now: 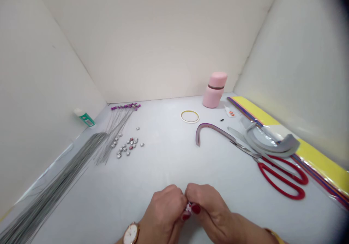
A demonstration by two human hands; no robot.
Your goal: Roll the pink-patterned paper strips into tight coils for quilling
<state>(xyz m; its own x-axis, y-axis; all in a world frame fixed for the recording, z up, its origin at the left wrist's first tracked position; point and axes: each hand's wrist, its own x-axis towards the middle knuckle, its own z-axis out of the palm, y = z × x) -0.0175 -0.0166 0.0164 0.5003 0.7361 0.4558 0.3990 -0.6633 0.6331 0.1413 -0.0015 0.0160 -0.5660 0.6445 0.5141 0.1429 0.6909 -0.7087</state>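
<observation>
My left hand [165, 207] and my right hand [208, 206] meet low in the middle of the view. Both are closed, thumbs and fingertips pinched on a tiny pale pink folded paper star [188, 207]; the fingers cover most of it. Ahead and to the left lies a loose group of small silver and pink paper stars [131, 141]. A long greyish paper strip [212, 126] with a bent end rests ahead on the right, running to the blades of the red-handled scissors [283, 175].
Thin grey wires [65, 178] run along the left, with purple-tipped stems [125, 107] behind. A green-and-white tube [85, 118] stands by the left wall. A tape ring [190, 116], pink bottle [215, 90], small glue bottle [230, 112], curled grey strips [272, 147] and coloured paper packs [324, 164] lie rightward.
</observation>
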